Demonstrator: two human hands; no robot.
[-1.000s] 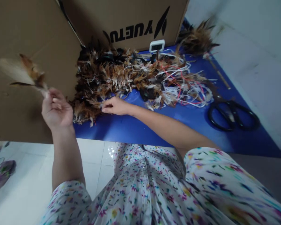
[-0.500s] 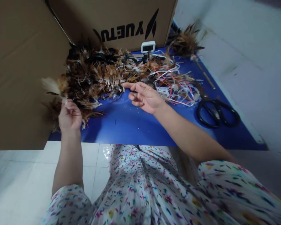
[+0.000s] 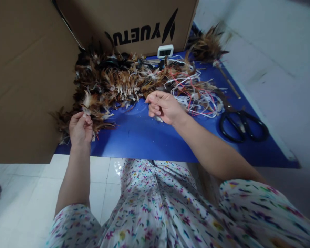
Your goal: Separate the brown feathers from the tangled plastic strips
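At the left, my left hand point(image 3: 81, 128) pinches a small bunch of feathers point(image 3: 87, 102) by the quill ends. The bunch is pale and fluffy and stands up from the fingertips. It overlaps the big pile of brown and black feathers point(image 3: 122, 81) behind it. My right hand point(image 3: 163, 107) is over the blue tabletop point(image 3: 134, 136), near the front of the pile. Its fingers curl inward with thumb and forefinger close together; whatever may be between them is hidden. A whitish feather end point(image 3: 158, 119) shows just under that hand.
White and red strings point(image 3: 196, 98) lie tangled right of the pile. Black-handled scissors point(image 3: 243, 126) rest at the right. Behind are a feather duster point(image 3: 209, 44) with a stick handle, a small white digital display point(image 3: 165, 51) and a cardboard box point(image 3: 144, 17). Cardboard point(image 3: 23, 86) stands at left.
My left hand has brought its feather bunch from the far left in to the pile. My right hand has left the pile's left end, moved right, and curled its fingers in. The view has shifted.
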